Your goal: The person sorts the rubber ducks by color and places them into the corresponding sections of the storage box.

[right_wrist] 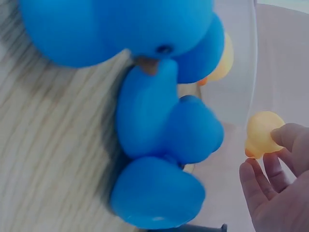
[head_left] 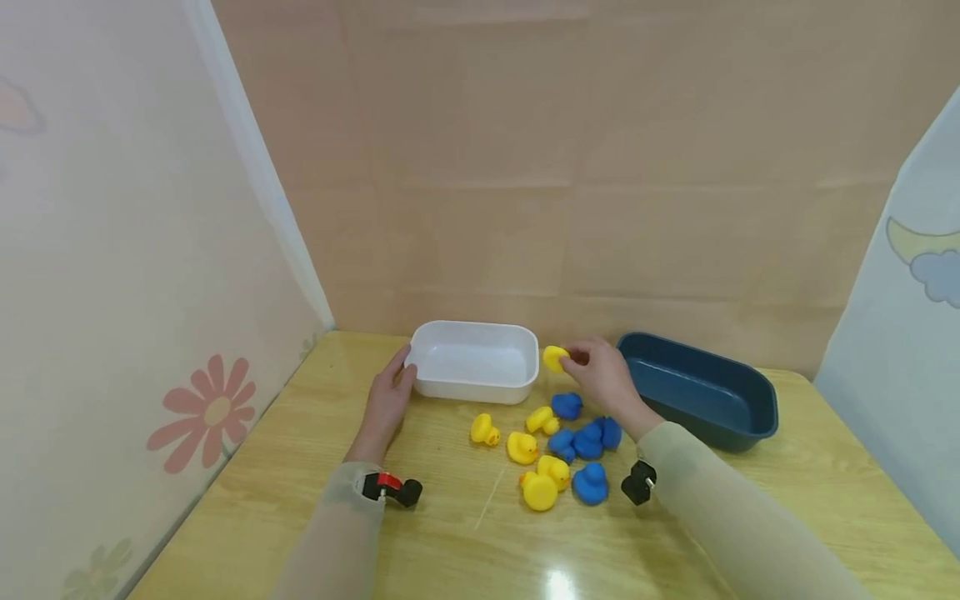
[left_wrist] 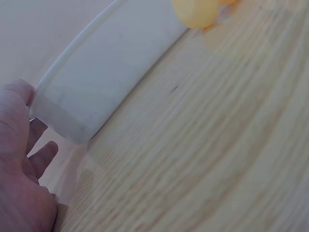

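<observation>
My right hand (head_left: 603,379) pinches a yellow rubber duck (head_left: 555,358) between thumb and fingertips, raised just right of a white bin (head_left: 472,392). In the right wrist view the yellow duck's round body and orange beak show at the fingertips. My left hand (head_left: 390,400) rests at the bin's left end, its fingertips at the rim; the left wrist view shows its other fingers loose and spread beside the corner. Below the right hand lie several blue rubber ducks (head_left: 591,483), large in the right wrist view. Several yellow ducks (head_left: 522,447) lie to their left.
At the right, a dark blue bin (head_left: 738,429) stands at an angle, partly behind the right wrist. The wooden table (head_left: 247,517) meets a brown paper-covered wall (head_left: 480,233) at the back. Pale walls with printed flowers and a moon close in both sides.
</observation>
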A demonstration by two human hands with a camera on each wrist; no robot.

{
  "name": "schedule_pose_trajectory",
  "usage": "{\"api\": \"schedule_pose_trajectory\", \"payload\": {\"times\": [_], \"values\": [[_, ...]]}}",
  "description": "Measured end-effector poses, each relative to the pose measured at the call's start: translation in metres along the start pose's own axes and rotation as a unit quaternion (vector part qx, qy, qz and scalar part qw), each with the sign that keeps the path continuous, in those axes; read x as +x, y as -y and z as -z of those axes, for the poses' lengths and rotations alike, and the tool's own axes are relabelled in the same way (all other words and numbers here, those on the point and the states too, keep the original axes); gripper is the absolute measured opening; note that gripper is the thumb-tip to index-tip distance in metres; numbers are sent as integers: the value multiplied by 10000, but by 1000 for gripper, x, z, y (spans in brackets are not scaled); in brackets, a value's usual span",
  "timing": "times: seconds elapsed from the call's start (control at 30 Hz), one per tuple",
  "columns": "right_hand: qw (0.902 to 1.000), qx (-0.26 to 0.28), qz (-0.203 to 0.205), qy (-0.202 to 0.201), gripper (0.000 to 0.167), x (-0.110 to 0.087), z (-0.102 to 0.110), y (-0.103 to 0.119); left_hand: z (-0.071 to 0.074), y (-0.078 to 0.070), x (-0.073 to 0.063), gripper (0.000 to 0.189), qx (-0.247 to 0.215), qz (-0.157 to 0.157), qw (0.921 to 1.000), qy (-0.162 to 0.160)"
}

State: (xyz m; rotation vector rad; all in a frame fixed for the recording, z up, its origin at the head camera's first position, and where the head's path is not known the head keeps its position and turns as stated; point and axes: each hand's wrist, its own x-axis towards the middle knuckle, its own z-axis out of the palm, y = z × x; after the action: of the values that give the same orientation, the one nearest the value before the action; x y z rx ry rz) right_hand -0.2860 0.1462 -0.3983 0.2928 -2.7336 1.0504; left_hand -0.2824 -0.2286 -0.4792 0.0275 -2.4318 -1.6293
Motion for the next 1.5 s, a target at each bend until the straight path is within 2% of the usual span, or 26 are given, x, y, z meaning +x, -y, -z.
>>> {"api": "schedule_pose_trajectory", "payload": {"times": [0.43, 0.67, 1.1, 1.5], "values": [[9996, 246, 153, 25, 29, 4, -8, 15, -1, 2, 0, 59, -57, 84, 9999, 7], [9993, 356, 132, 53, 31, 7, -13, 23, -2, -1, 0, 58, -64, -38, 10000, -4], [9984, 452, 163, 311, 35, 11, -25, 37, 0, -3, -1, 58, -52, 9, 10000, -58], [9982, 350, 42, 494, 41, 11, -20, 40, -1, -6, -1, 58, -56, 27, 10000, -39]]}}
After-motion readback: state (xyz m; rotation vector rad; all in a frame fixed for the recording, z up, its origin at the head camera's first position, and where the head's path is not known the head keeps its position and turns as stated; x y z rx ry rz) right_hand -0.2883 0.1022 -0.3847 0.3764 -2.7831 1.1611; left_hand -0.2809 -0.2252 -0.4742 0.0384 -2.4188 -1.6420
